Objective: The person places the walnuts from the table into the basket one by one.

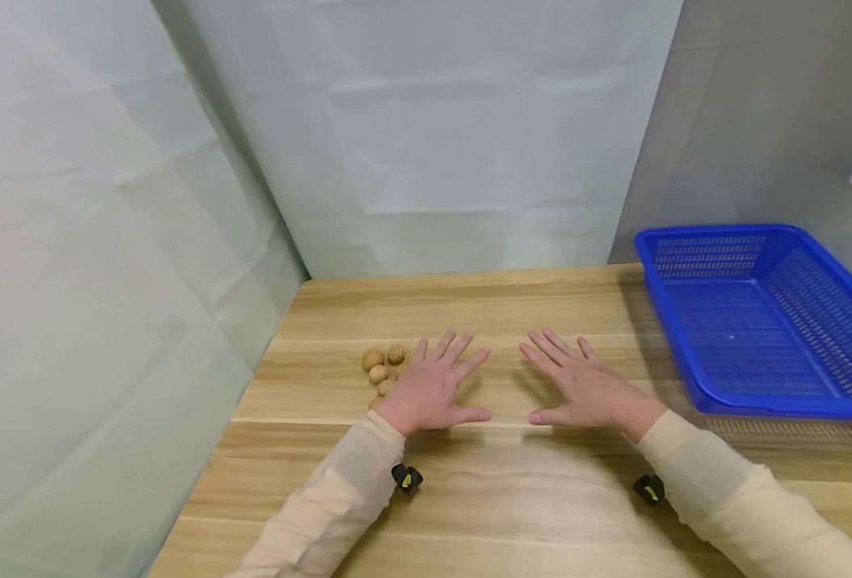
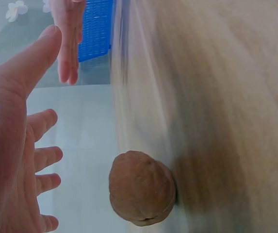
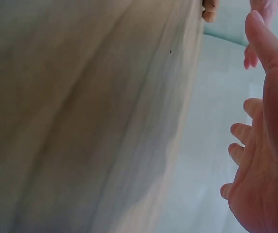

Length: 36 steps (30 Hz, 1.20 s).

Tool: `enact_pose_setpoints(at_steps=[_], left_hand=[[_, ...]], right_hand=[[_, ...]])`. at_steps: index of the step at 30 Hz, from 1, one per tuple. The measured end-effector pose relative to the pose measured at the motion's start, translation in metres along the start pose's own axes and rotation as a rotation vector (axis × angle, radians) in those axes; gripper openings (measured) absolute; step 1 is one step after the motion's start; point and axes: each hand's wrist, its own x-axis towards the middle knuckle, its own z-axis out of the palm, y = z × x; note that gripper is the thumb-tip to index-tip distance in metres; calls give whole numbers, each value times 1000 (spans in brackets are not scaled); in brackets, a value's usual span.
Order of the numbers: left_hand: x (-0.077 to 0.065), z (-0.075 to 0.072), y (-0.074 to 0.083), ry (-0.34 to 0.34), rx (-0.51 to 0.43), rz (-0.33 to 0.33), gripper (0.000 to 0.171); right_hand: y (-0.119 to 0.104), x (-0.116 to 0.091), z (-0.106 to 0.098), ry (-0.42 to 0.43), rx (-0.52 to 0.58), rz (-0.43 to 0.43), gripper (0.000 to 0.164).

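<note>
Several walnuts (image 1: 373, 360) lie in a small cluster on the left part of the wooden table, some hidden behind my left hand (image 1: 431, 391). That hand hovers palm down over the table beside them, fingers spread, holding nothing. The left wrist view shows one walnut (image 2: 142, 188) on the wood close below the palm, apart from the fingers. My right hand (image 1: 584, 389) is held likewise above the middle of the table, fingers straight and spread, with nothing in it. In the right wrist view a bit of the walnuts (image 3: 209, 10) shows at the top edge.
A blue plastic basket (image 1: 751, 404) with mesh walls stands at the right of the wooden table (image 1: 512, 514). Pale cloth (image 1: 469, 144) hangs behind the table and along its left side. A black device sits at each wrist.
</note>
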Motion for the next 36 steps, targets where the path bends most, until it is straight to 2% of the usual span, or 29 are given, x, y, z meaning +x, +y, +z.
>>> enact_pose_setpoints(at_steps=[11,19,26,29,33,36], left_hand=[[-7,-3,1,53,-56,0,93],[-12,-7,3,93,-19,-2,94],[-16,-12,3,122,-55,7,94],[-18,-15,2,127,-64,9,94],[-20,-20,2,125,-56,3,93],[-22,-23,2,126,-50,1,93]], right_hand=[[0,-10,-1,39,10,2,102],[-9,-32,-16,118,-2,-22,103],[-31,-70,-42,225,-22,-89,101],[-34,-90,-55,302,-33,-99,98],[-28,-117,-70,440,-41,-81,93],[-16,-139,-77,506,-34,-24,90]])
